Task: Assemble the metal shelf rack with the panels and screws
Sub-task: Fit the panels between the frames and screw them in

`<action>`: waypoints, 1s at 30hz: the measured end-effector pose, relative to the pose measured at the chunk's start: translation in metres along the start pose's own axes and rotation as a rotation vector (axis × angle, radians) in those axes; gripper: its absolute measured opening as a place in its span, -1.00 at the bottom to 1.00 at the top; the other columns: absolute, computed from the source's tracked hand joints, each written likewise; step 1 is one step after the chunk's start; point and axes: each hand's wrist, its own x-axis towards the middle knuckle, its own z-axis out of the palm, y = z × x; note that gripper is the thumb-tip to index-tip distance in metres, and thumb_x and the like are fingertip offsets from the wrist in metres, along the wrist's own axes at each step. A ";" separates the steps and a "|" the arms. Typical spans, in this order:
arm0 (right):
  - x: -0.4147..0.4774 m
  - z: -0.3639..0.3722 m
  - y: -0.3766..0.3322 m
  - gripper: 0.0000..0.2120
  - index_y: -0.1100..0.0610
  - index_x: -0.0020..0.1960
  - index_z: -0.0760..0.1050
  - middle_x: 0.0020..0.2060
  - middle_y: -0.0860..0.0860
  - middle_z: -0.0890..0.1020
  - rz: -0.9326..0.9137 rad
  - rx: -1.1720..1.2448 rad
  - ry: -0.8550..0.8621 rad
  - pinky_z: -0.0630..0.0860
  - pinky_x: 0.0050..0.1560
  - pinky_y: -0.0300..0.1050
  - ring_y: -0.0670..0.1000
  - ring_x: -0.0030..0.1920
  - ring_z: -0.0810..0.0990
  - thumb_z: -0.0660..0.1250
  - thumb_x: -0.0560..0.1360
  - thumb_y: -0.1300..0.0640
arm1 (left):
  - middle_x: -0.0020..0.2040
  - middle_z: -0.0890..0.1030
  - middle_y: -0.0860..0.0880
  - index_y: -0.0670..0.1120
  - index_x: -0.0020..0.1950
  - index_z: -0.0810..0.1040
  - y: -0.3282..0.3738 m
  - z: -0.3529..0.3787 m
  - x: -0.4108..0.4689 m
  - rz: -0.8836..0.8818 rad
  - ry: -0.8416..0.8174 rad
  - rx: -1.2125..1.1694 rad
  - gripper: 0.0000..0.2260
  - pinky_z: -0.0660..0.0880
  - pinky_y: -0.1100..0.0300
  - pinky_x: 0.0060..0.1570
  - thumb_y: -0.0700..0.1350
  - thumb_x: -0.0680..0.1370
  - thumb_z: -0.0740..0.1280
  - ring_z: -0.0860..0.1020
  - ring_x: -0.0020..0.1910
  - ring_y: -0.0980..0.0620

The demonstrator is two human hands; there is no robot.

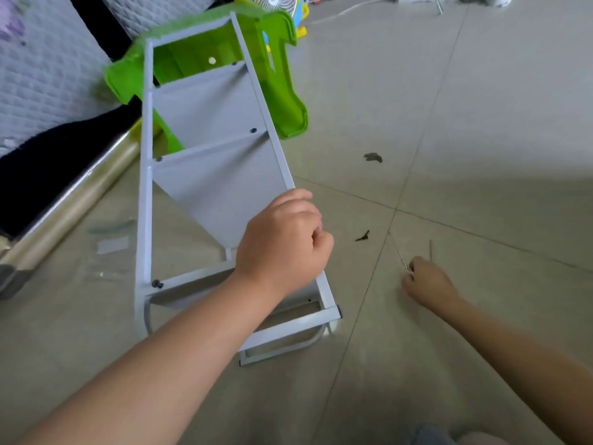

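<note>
The grey metal shelf rack [205, 123] lies tilted on the floor, its far end propped on a green plastic stool [282, 91]. Grey panels span the two side rails, with dark screws [253, 130] at the joints. My left hand [282, 242] grips the right-hand rail of the rack about two thirds of the way down. My right hand [428, 281] is low over the floor to the right and pinches a thin metal tool [399, 252] whose shaft points up and left. A small dark screw [362, 236] lies on the tile between my hands.
A mattress [38, 59] and a shiny metal pole [70, 200] border the left side. A fan [279, 4] and white cables sit at the back. A dark scrap [373, 157] and clear plastic bits [112, 244] lie on the tiled floor.
</note>
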 end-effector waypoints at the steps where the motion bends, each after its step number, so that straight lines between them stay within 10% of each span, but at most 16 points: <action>1: 0.001 -0.009 -0.006 -0.94 0.24 -0.11 0.33 -0.17 0.21 0.53 -0.031 0.025 0.040 0.35 -0.07 -0.07 0.15 -0.17 0.44 0.15 0.52 0.26 | -0.43 0.59 -0.02 -0.17 -0.56 0.44 0.000 0.001 0.003 -0.004 -0.003 -0.004 -0.73 0.56 0.16 -0.44 -0.14 0.30 0.10 0.65 -0.10 -0.04; 11: -0.016 -0.099 -0.051 -0.92 0.21 -0.08 0.34 -0.31 0.11 0.43 -0.173 0.324 0.297 0.19 -0.42 -0.15 0.12 -0.24 0.38 0.10 0.56 0.25 | -0.57 0.46 0.02 -0.13 -0.64 0.40 0.020 0.017 0.040 -0.082 -0.054 0.037 -0.70 0.32 0.42 -0.55 -0.11 0.25 0.05 0.62 -0.31 0.07; 16: -0.024 -0.128 -0.057 -0.90 0.18 -0.06 0.34 -0.36 0.08 0.44 -0.158 0.527 0.352 0.37 -0.24 -0.06 0.12 -0.28 0.41 0.07 0.56 0.22 | -0.05 0.57 -0.16 -0.31 -0.15 0.57 0.036 0.022 0.064 -0.154 -0.136 -0.007 -0.73 0.33 0.21 -0.16 -0.17 0.50 0.15 0.41 0.25 -0.01; 30: -0.057 -0.209 -0.139 -0.82 0.04 -0.15 0.38 -0.40 0.04 0.48 -0.536 0.704 0.462 0.34 -0.56 -0.31 -0.16 -0.59 0.37 0.18 0.51 0.31 | 0.11 0.57 -0.08 -0.08 0.09 0.58 -0.013 -0.041 0.066 -0.250 -0.332 -0.022 -0.70 0.47 0.12 0.07 -0.05 0.49 0.15 0.51 0.10 -0.09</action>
